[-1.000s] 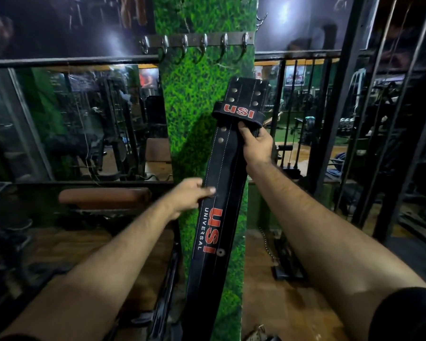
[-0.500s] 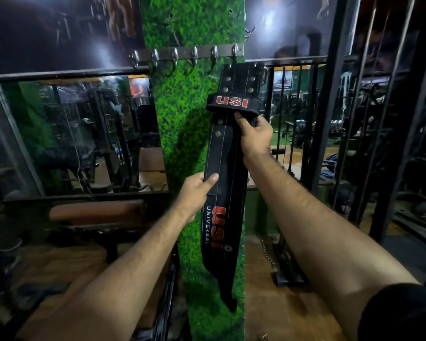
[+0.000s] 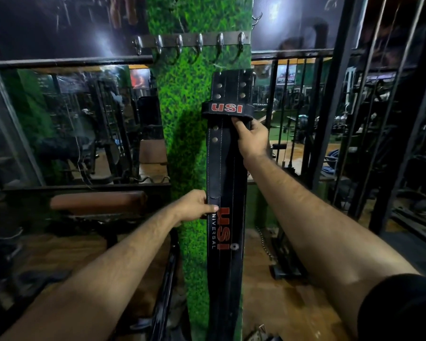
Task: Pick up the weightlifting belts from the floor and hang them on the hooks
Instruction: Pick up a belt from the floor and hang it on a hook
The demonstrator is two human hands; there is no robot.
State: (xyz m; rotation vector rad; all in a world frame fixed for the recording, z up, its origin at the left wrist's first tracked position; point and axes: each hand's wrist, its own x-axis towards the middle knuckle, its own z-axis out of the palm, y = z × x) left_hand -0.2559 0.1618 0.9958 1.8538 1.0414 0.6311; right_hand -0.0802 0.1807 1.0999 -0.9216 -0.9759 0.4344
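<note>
A long black leather weightlifting belt (image 3: 228, 168) with red "USI" lettering hangs upright in front of the green grass-covered pillar (image 3: 182, 114). My right hand (image 3: 252, 139) grips it just under the black loop near its top. My left hand (image 3: 194, 205) pinches its left edge at mid height, thumb on the front. The belt's top end sits a little below the metal hook rail (image 3: 190, 44), under the two rightmost hooks and apart from them. All the hooks on the rail are bare.
A glass panel and black railing (image 3: 67, 62) run left of the pillar, with a brown padded bench (image 3: 99, 200) below. Black metal bars (image 3: 335, 119) and gym machines stand to the right. A black object (image 3: 167, 279) leans at the pillar's foot on the wooden floor.
The belt's top now sits further below the hook rail than half a second ago. My left hand has slid to the belt's left edge, pinching it above the lettering.
</note>
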